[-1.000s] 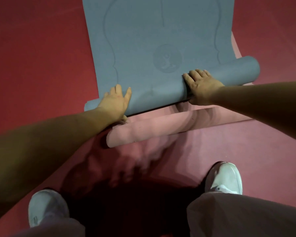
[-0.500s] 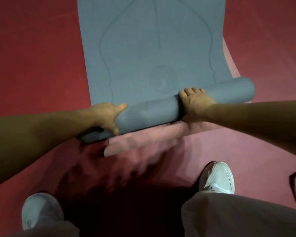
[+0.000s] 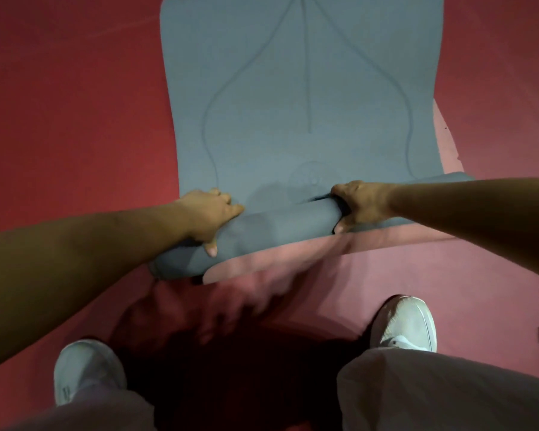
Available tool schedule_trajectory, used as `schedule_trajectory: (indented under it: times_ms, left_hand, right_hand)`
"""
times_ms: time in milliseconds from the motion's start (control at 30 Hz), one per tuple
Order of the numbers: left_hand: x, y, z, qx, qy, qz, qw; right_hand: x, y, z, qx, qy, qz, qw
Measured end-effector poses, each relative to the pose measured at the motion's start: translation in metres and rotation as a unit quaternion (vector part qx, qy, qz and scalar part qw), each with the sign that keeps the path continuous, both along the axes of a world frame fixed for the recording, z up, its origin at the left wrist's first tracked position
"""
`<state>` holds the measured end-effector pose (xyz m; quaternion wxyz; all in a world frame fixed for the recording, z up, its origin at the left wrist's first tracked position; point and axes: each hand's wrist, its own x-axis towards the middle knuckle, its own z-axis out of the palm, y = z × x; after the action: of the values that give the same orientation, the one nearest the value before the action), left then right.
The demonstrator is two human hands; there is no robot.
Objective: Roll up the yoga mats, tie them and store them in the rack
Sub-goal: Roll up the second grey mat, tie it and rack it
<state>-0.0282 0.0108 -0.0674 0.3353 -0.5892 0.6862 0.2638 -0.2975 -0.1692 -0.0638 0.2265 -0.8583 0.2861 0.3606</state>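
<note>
**A:** Where was the mat?

**B:** The blue mat (image 3: pixel 308 88) lay on the red floor (image 3: pixel 59 119), on top of a pink mat (image 3: pixel 293 259). Its near end was wound into a roll (image 3: pixel 287 225) that slanted across in front of our shoes (image 3: pixel 405 325). The rest lay flat, running away from us.

**A:** And our grips?

**B:** Both held the roll. Our left grip (image 3: pixel 209 216) curled over it towards its left end, with the thumb on the near side. Our right grip (image 3: pixel 358 203) wrapped it right of the middle, fingers over the top and thumb low on the near side.

**A:** How did we expect it to handle?

**B:** We judged it light, soft and bendy, with a surface that gripped rather than slid. A roll like that would likely spring open if we let go. It already sat askew to the mat's edges, so it could wind up crooked. We thought it best held as we had it, grips apart on either side of the middle and pressing evenly.
</note>
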Motion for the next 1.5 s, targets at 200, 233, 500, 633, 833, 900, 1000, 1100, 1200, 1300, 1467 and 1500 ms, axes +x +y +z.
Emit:
schedule_trajectory:
  times_ms: [200, 233, 500, 633, 833, 900, 1000, 1100, 1200, 1300, 1467, 1500]
  left_hand:
    - [-0.002, 0.012, 0.013, -0.120, -0.002, -0.030, 0.992]
    - [-0.006, 0.017, 0.012, -0.110, 0.002, -0.018, 0.994]
    - [-0.007, 0.000, -0.010, -0.063, 0.033, 0.151, 0.986]
    - [0.016, -0.024, -0.014, -0.020, 0.029, 0.178, 0.983]
    - [-0.007, -0.032, 0.009, -0.210, -0.073, 0.049, 0.974]
    - [-0.028, -0.015, -0.001, -0.217, -0.072, 0.051, 0.972]
    - [-0.042, -0.008, -0.021, -0.201, -0.077, 0.122, 0.969]
    - [-0.032, -0.028, -0.030, -0.216, -0.086, 0.151, 0.961]
    - [-0.018, -0.041, -0.026, -0.196, -0.059, 0.147, 0.968]
    - [-0.018, -0.044, -0.014, -0.182, -0.041, 0.136, 0.973]
    - [-0.051, -0.019, -0.002, -0.147, 0.017, 0.120, 0.982]
    - [-0.058, -0.011, -0.003, -0.137, 0.026, 0.109, 0.984]
  right_hand:
    - [0.011, -0.010, 0.000, -0.221, -0.067, 0.030, 0.972]
    - [0.016, -0.009, 0.002, -0.241, -0.065, 0.041, 0.967]
    - [0.014, 0.018, -0.002, -0.255, -0.107, 0.095, 0.956]
    - [0.000, 0.020, -0.011, -0.225, 0.006, 0.130, 0.965]
    - [0.044, -0.032, -0.004, -0.116, -0.014, 0.069, 0.991]
    - [0.054, -0.045, -0.001, -0.089, -0.024, 0.045, 0.995]
    - [0.050, -0.042, -0.007, -0.124, -0.103, 0.010, 0.987]
    - [0.034, -0.032, -0.016, -0.174, -0.172, 0.011, 0.970]
    - [0.028, -0.032, -0.017, -0.191, -0.121, 0.082, 0.971]
    - [0.029, -0.028, -0.011, -0.213, -0.086, 0.092, 0.969]
    - [0.002, -0.005, -0.004, -0.185, -0.103, 0.086, 0.974]
    - [-0.010, 0.001, -0.003, -0.175, -0.105, 0.089, 0.975]
